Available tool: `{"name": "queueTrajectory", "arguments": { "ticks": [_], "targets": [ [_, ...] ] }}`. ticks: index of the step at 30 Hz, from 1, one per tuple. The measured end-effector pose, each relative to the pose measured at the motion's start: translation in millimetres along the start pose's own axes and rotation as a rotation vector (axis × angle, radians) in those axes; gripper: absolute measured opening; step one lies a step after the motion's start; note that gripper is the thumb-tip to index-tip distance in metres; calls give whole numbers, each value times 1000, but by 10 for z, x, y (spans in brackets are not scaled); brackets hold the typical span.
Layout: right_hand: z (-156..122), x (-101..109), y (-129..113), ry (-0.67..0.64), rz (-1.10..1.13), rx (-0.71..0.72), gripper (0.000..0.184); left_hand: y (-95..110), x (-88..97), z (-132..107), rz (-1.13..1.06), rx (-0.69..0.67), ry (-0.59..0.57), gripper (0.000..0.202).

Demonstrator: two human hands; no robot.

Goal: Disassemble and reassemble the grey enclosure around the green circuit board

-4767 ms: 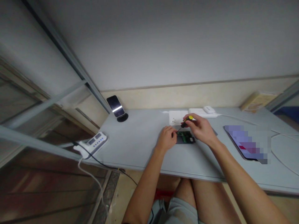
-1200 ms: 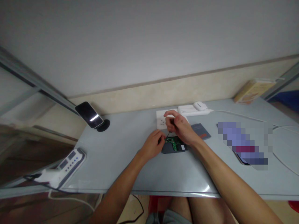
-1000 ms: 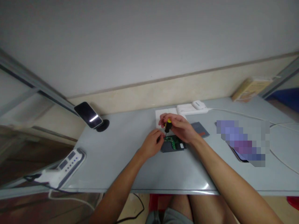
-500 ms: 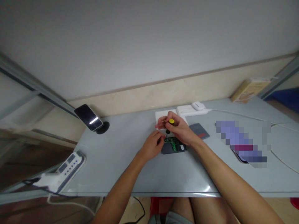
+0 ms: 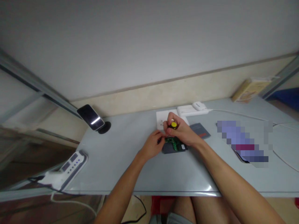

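My right hand point(image 5: 179, 128) is closed around a screwdriver point(image 5: 173, 125) with a dark handle and a yellow end cap. The tool points down at the top of an opened electronic device point(image 5: 174, 148), a dark casing with a green circuit board point(image 5: 174, 144) exposed. The screwdriver's tip is hidden by my fingers. At the device's upper left corner my left hand point(image 5: 154, 143) is closed, thumb and fingers pinching the board's edge. A dark grey flat panel point(image 5: 200, 130) with an orange mark lies just right of my right hand.
Behind my hands is a white sheet point(image 5: 160, 117) with small dark specks, beside a white power strip point(image 5: 190, 110). A phone on a stand point(image 5: 91, 117) is at the left, above a white socket block point(image 5: 72, 165). A blurred-out phone point(image 5: 243, 143) and a yellowish box point(image 5: 251, 89) are rightward.
My right fingers, partly spread before, are now curled tighter around the screwdriver, whose handle has moved slightly down and right. My left hand stays at the board's corner.
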State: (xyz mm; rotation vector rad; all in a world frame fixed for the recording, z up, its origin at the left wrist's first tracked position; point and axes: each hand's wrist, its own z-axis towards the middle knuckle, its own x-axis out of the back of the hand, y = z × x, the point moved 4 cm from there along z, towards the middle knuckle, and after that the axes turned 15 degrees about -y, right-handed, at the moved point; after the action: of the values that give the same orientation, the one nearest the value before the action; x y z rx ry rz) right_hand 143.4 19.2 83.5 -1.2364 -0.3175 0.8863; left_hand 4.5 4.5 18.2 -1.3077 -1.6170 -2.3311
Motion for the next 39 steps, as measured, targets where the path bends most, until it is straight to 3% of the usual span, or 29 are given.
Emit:
{"name": "queueTrajectory", "arguments": {
  "ticks": [5,8,10,13,16,21,26,30,33,36,38,39],
  "targets": [
    [28,-65,-34,50,-183,6,38,10,-1,-2,35,15,2,18],
    [49,-119,-57,4,-173,20,29,1,-6,-3,56,1,7,17],
    [53,-124,-40,21,-128,27,36,-2,-7,-2,54,-12,7,18],
    [41,-55,33,169,-206,3,41,6,-2,3,48,3,-11,17],
    [20,28,84,325,-372,41,30,28,12,6,63,29,-24,18],
    [21,47,91,379,-524,101,23,36,19,6,51,23,-20,17],
    [26,72,117,446,-317,109,47,23,14,4,51,17,-21,17],
    [14,137,147,544,-284,78,49,26,20,0,65,20,-24,18],
    [-65,241,-5,699,-318,170,45,14,18,-3,61,18,-20,19],
    [-264,390,-316,862,-388,294,43,3,10,-6,42,10,-20,20],
    [-411,486,-531,853,-517,248,35,12,13,-14,30,12,-31,23],
    [-464,518,-610,765,-637,140,29,27,20,-22,31,10,-42,23]
  ]
}}
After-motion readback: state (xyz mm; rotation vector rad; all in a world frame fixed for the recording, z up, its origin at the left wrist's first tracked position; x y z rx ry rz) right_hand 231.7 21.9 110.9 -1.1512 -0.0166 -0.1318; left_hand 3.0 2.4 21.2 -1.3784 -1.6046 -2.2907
